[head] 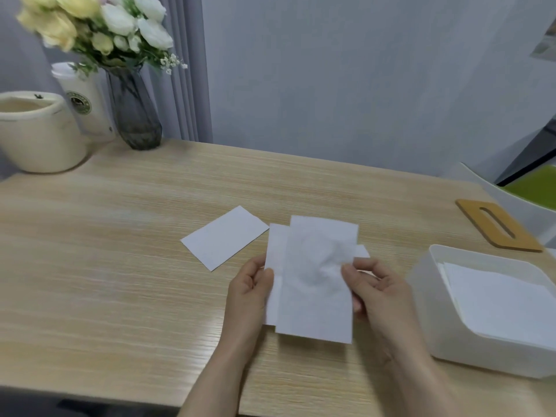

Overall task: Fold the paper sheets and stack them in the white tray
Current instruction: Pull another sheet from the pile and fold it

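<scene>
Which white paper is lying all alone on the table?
The small folded white paper left of both hands; the others are held or stacked inside the white tray.

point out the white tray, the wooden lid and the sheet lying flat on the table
white tray (436, 308), head view, near side wall
wooden lid (511, 239), head view, top face
flat sheet (224, 237), head view, centre

Paper sheets (316, 284) between left hand (251, 288) and right hand (380, 288), beside white tray (427, 311).

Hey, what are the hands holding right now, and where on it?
Both hold the paper sheets: the left hand pinches the left edge, the right hand the right edge.
</scene>
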Demonstrator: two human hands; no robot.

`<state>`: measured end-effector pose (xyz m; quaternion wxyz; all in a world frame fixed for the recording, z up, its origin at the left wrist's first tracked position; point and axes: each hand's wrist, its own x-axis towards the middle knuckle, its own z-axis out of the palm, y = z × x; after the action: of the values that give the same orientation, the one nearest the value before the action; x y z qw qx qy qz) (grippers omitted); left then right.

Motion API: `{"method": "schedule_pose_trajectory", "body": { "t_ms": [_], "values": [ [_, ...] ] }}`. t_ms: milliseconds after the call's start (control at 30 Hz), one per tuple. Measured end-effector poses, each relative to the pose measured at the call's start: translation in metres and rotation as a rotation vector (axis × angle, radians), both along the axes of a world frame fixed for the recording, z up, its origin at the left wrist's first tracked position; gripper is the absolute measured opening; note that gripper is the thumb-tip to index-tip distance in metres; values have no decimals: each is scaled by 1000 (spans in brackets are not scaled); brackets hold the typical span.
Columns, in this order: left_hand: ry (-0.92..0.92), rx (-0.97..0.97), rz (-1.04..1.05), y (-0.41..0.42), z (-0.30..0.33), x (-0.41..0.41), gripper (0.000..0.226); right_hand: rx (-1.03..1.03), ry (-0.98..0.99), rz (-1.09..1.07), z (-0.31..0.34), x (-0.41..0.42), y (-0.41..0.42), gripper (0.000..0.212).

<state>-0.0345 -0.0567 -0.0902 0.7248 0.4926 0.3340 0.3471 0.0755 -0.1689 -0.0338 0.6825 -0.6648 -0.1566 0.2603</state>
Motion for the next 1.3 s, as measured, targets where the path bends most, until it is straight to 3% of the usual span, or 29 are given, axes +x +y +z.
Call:
{"method": "schedule_pose_trajectory", "body": {
  "t_ms": [667, 1300],
  "values": [
    [-63, -132, -6, -1, 6, -2, 21, -92, -80, 70, -22, -2, 21, 4],
    [-77, -43, -42, -3, 2, 0, 22, -88, -58, 56, -28, 0, 21, 7]
  ]
}}
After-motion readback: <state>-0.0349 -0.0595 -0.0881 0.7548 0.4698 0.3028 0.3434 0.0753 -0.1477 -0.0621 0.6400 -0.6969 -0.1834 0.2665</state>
